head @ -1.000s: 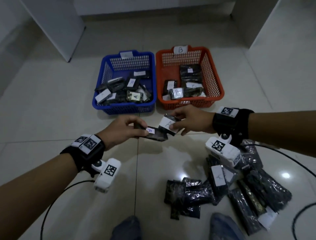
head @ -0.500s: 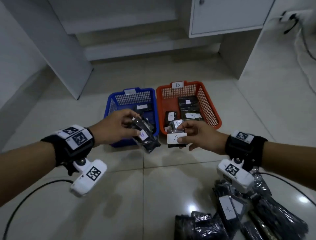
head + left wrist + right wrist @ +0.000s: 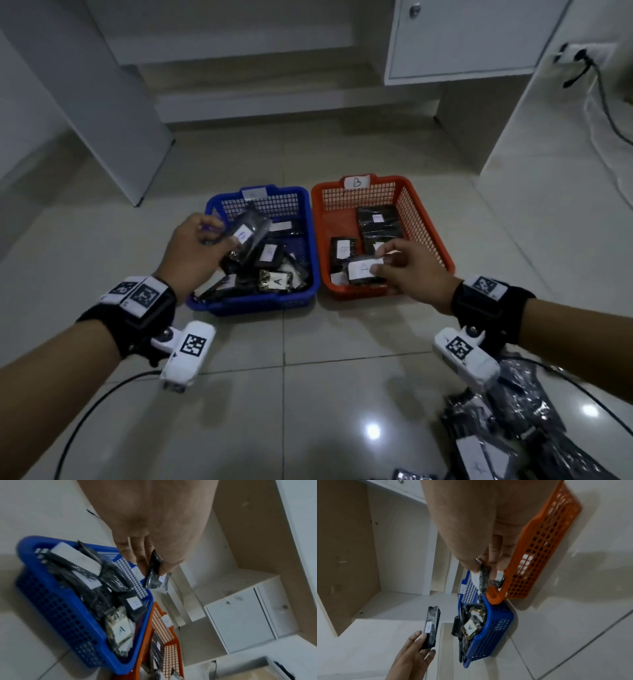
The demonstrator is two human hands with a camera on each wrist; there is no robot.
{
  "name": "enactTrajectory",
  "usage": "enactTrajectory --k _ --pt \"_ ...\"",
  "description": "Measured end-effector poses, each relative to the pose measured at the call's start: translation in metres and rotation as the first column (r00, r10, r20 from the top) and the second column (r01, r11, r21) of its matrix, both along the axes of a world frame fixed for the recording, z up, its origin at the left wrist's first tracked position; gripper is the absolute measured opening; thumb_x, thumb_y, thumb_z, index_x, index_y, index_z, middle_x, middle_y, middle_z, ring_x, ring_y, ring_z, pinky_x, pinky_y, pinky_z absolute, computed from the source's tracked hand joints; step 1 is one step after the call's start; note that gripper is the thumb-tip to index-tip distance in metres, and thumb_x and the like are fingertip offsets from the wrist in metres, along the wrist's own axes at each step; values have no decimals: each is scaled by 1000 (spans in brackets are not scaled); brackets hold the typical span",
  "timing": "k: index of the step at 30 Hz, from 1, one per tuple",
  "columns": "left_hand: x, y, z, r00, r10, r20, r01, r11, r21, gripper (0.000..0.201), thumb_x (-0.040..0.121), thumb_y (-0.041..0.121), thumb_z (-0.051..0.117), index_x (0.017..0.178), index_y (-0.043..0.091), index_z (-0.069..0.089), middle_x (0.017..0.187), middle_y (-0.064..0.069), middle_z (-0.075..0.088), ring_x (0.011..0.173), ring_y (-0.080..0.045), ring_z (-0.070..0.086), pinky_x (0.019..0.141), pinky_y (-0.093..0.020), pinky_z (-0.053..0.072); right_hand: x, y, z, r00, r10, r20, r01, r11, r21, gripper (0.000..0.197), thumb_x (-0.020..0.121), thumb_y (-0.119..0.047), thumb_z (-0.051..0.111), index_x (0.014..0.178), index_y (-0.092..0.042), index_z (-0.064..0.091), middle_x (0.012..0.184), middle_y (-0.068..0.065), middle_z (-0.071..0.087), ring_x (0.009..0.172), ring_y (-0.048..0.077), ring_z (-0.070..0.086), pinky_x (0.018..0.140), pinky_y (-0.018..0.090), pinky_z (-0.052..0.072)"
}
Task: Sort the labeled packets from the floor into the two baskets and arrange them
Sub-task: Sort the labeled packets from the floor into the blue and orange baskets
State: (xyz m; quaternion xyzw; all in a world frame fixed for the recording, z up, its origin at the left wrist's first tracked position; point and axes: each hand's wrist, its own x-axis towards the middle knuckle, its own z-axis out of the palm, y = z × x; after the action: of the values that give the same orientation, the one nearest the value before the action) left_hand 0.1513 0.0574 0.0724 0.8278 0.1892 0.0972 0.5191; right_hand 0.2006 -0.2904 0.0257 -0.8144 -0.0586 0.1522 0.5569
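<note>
My left hand point(image 3: 222, 236) pinches a black packet point(image 3: 250, 229) with a small white label and holds it tilted above the blue basket point(image 3: 260, 306), which holds several packets marked A. The left wrist view shows the same packet point(image 3: 153, 569) between thumb and fingers over the blue basket point(image 3: 56, 601). My right hand point(image 3: 378, 264) grips a black packet with a white A label point(image 3: 363, 272) over the near left corner of the orange basket point(image 3: 428, 219), tagged B. In the right wrist view that packet point(image 3: 483, 574) hangs beside the orange basket's rim point(image 3: 539, 555).
A pile of black packets point(image 3: 513, 428) lies on the tiled floor at lower right, under my right wrist. Black cables point(image 3: 85, 411) trail from both wrists. White cabinets point(image 3: 462, 37) and a step stand behind the baskets. A wall socket point(image 3: 582, 54) is at far right.
Both hands have moved forward from above the floor, each carrying its packet. The left one is now over the blue basket, the right one over the orange basket.
</note>
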Motion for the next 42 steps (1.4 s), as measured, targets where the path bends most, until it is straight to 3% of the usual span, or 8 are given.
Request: enactTrajectory --k 4,9,12,20,26,31,35,42 --pt "-18 32 -18 990 140 10 -138 984 -109 30 87 6 72 109 15 53 100 -21 67 77 -24 66 60 -29 60 11 58 -4 998 60 -17 -59 997 49 18 91 -7 71 106 -7 62 90 19 61 66 13 66 51 23 54" --pt "-20 50 -50 983 143 -113 -144 990 3 26 81 17 80 93 20 57 93 -18 70 82 -33 69 79 -48 59 19 123 -2 999 0 33 -5 987 162 24 89 -7 72 110 -6 59 90 7 64 67 14 64 49 22 52" --pt "-16 52 -63 982 109 -154 -87 986 144 25 77 23 82 89 19 61 83 -6 68 81 -28 67 75 -37 55 23 150 2 988 32 152 -62 978 201 26 87 -6 75 108 -6 59 88 6 65 70 13 65 58 25 57" --pt "-15 63 -73 987 -3 -160 39 975 219 26 78 24 82 92 12 63 99 -5 66 77 -21 60 60 -20 41 31 183 -16 935 195 295 -155 976 -151 39 81 -21 82 111 -23 56 84 -5 65 67 5 59 65 22 51" --pt "-13 83 -86 989 -23 -146 69 947 313 41 56 67 68 81 36 60 101 -4 63 88 -26 61 76 -35 51 30 182 -18 901 199 385 -94 957 -274 45 83 -27 80 119 -20 55 109 1 52 83 8 54 68 14 41" --pt "-16 89 -77 981 -66 -184 112 961 251 36 62 61 74 85 35 61 108 -2 63 74 -23 57 69 -31 47 27 171 -18 877 211 432 -102 960 -263 38 88 -22 73 120 -20 54 103 3 54 81 7 51 71 21 43" --pt "-14 82 -69 982 -74 -176 110 974 200 5 86 29 66 89 25 63 107 -5 64 75 -23 62 65 -31 45 23 162 -18 869 242 431 -134 955 -265 36 89 -20 71 121 -21 54 102 1 52 80 5 50 70 20 41" --pt "-13 81 -64 984 -16 -175 49 982 183 25 88 33 43 89 20 64 103 -12 64 93 -27 59 77 -35 42 20 150 -20 872 240 426 -149 960 -238 37 89 -15 70 123 -19 55 104 1 53 76 6 52 70 20 43"
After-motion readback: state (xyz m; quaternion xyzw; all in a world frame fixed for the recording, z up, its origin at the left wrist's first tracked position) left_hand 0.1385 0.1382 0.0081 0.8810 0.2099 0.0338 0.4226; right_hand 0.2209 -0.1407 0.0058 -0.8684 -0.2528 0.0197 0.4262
